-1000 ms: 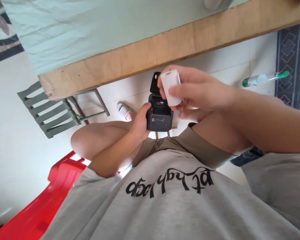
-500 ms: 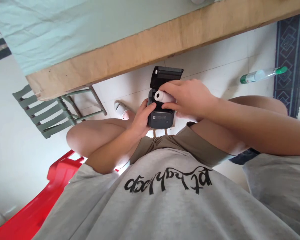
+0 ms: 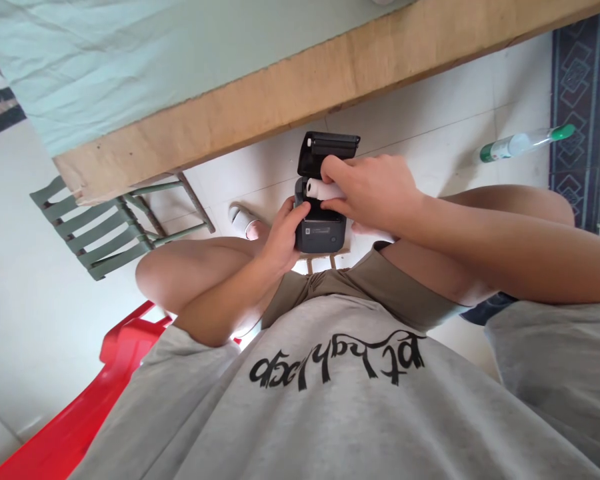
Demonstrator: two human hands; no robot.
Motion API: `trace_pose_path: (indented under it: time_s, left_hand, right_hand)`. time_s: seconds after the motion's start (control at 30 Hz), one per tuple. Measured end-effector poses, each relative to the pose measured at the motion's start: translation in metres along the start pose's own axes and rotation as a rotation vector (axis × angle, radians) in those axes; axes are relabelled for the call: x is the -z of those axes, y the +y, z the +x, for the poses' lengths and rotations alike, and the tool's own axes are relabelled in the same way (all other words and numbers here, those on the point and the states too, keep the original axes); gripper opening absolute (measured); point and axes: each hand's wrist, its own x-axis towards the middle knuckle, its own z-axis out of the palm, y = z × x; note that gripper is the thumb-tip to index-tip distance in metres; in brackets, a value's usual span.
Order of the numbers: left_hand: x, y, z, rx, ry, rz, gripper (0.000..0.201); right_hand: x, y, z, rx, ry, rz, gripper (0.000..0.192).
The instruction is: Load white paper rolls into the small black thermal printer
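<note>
Two hands meet at a black device [image 3: 320, 233] held over the lap, short of the desk [image 3: 280, 93] with its bare wooden edge and pale green cover. The left hand [image 3: 280, 240] has its fingers clamped on the device's side, the thumb at the rim of the open compartment. The right hand [image 3: 373, 190] pinches a white roll [image 3: 321, 190] between thumb and fingers; the roll lies at the compartment's mouth, its hollow end facing left. The raised lid [image 3: 329, 150] stands up behind the roll, between it and the desk edge.

On the floor to the right lies a clear bottle [image 3: 525, 143] with a green cap, near a dark patterned strip [image 3: 577, 100]. A green slatted chair [image 3: 97, 233] is at the left, partly under the desk, and a grey slipper [image 3: 243, 219] shows on a foot beyond the left knee. A red plastic seat [image 3: 87, 400] is at the lower left, cut off by the frame and the grey shirt [image 3: 340, 373].

The right fingers hide the roll's far end and part of the compartment, so whether the roll touches the bottom cannot be told. The label's print is too small to read. A pale object [image 3: 384, 1] on the desk is cropped at the top.
</note>
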Motion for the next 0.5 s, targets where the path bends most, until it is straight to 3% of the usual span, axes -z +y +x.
trace_pose_path:
  time_s: [0.13, 0.23, 0.37, 0.5]
  left_hand:
    - [0.0016, -0.0005, -0.0013, 0.002, -0.020, 0.004, 0.043]
    - [0.0019, -0.0001, -0.0021, -0.007, -0.005, 0.002, 0.039]
    - [0.0027, 0.0002, -0.0004, -0.012, 0.008, -0.018, 0.042]
    - [0.0040, 0.0007, 0.0023, -0.011, 0.004, -0.064, 0.040]
  right_hand:
    - [0.0044, -0.0048, -0.0006, 0.009, 0.026, -0.003, 0.036]
    - [0.0074, -0.0090, 0.0003, -0.027, -0.050, -0.011, 0.033]
    - [0.0066, -0.0097, 0.0021, 0.057, -0.058, 0.027, 0.022]
    - [0.0054, -0.0093, -0.0002, 0.072, -0.019, 0.026, 0.031]
